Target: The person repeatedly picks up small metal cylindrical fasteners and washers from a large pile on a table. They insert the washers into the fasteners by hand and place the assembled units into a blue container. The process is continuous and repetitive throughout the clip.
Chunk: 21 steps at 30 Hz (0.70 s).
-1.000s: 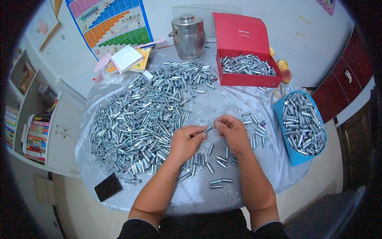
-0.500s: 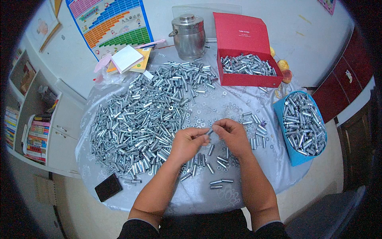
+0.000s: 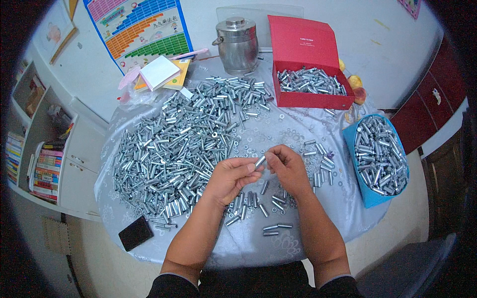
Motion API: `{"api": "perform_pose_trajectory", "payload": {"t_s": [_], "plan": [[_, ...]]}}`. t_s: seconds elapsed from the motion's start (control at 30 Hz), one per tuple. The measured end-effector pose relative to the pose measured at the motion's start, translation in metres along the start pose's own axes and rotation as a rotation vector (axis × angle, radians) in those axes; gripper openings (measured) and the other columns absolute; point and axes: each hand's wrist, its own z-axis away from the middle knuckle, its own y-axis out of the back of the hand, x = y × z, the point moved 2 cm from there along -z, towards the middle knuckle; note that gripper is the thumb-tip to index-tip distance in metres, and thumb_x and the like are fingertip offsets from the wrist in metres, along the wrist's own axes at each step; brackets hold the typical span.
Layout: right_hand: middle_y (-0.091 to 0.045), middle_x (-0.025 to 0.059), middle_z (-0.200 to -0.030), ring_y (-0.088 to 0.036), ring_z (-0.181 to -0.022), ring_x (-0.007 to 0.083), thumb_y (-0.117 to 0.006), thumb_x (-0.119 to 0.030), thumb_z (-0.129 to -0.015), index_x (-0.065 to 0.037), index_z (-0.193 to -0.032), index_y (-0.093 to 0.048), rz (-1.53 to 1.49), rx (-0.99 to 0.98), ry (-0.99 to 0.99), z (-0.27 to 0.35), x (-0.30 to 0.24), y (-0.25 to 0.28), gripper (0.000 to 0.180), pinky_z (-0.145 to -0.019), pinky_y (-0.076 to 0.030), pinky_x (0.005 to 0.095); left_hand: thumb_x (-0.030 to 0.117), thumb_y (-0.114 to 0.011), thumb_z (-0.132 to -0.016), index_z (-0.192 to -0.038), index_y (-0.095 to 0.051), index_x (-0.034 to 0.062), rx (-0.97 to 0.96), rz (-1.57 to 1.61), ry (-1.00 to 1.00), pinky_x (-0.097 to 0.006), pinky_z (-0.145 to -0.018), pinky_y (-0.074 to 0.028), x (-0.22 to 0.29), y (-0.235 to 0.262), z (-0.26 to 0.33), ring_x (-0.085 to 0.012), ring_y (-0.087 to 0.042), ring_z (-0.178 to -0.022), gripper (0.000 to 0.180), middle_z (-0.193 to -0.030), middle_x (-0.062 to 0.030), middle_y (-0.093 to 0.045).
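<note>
Over the middle of the table, my left hand (image 3: 229, 180) pinches a short shiny metal sleeve (image 3: 260, 161) between thumb and fingers. My right hand (image 3: 288, 170) is closed at the sleeve's upper right end, its thumb and fingertips against it; whether a bolt sits inside cannot be made out. A large heap of loose metal sleeves and bolts (image 3: 169, 149) spreads to the left of my hands. Small washers (image 3: 250, 147) lie scattered just beyond them. Several sleeves (image 3: 277, 204) rest on the cloth between my forearms, and more (image 3: 323, 164) lie to the right of my right hand.
A red box (image 3: 314, 102) with its lid up holds metal parts at the back right. A blue bin (image 3: 370, 196) full of them stands at the right edge. Behind are a steel pot (image 3: 237, 47) and notebooks (image 3: 159, 73); a dark flat object (image 3: 135, 233) lies front left.
The sleeve has turned in my fingers and now shows more of its length. My left hand has rolled slightly, its fingers more in view. Both hands stay over the same spot.
</note>
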Motion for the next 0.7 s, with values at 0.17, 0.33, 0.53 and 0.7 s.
{"api": "perform_pose_trajectory", "payload": {"t_s": [0.17, 0.33, 0.53, 0.7], "plan": [[-0.063, 0.0013, -0.079, -0.054, -0.07, 0.0066, -0.065, -0.014, -0.09, -0.001, -0.096, -0.065, 0.001, -0.004, 0.024, 0.004, -0.009, 0.012, 0.014, -0.063, -0.044, 0.0225, 0.005, -0.062, -0.09, -0.114, -0.06, -0.0075, -0.105, 0.185, 0.059, -0.025, -0.07, -0.059, -0.007, 0.005, -0.003, -0.0183, -0.07, -0.08, 0.027, -0.098, -0.0189, -0.069], [-0.065, 0.0014, -0.081, -0.056, -0.072, 0.0072, -0.068, -0.01, -0.086, -0.001, -0.095, -0.068, -0.019, 0.004, -0.008, 0.008, -0.016, 0.027, 0.012, -0.065, -0.045, 0.0227, 0.01, -0.061, -0.092, -0.116, -0.059, -0.0062, -0.119, 0.241, 0.102, -0.025, -0.069, -0.059, -0.013, -0.001, -0.004, -0.0186, -0.07, -0.079, 0.029, -0.097, -0.0174, -0.069], [-0.065, 0.0009, -0.081, -0.058, -0.076, 0.0076, -0.069, -0.009, -0.086, -0.001, -0.098, -0.068, 0.036, -0.015, 0.057, 0.012, -0.023, 0.035, 0.014, -0.068, -0.047, 0.0231, 0.012, -0.061, -0.092, -0.109, -0.062, -0.0054, 0.005, -0.025, -0.03, -0.028, -0.065, -0.06, -0.006, -0.03, 0.006, -0.0213, -0.071, -0.076, 0.024, -0.092, -0.0174, -0.07], [-0.064, 0.0018, -0.078, -0.056, -0.071, 0.008, -0.066, -0.008, -0.087, 0.001, -0.093, -0.066, 0.056, -0.04, 0.013, 0.016, -0.024, 0.043, 0.01, -0.064, -0.046, 0.024, 0.012, -0.061, -0.093, -0.111, -0.062, -0.0065, -0.026, -0.103, -0.014, -0.028, -0.065, -0.059, -0.011, -0.031, 0.004, -0.0206, -0.07, -0.077, 0.026, -0.094, -0.0173, -0.069]]}}
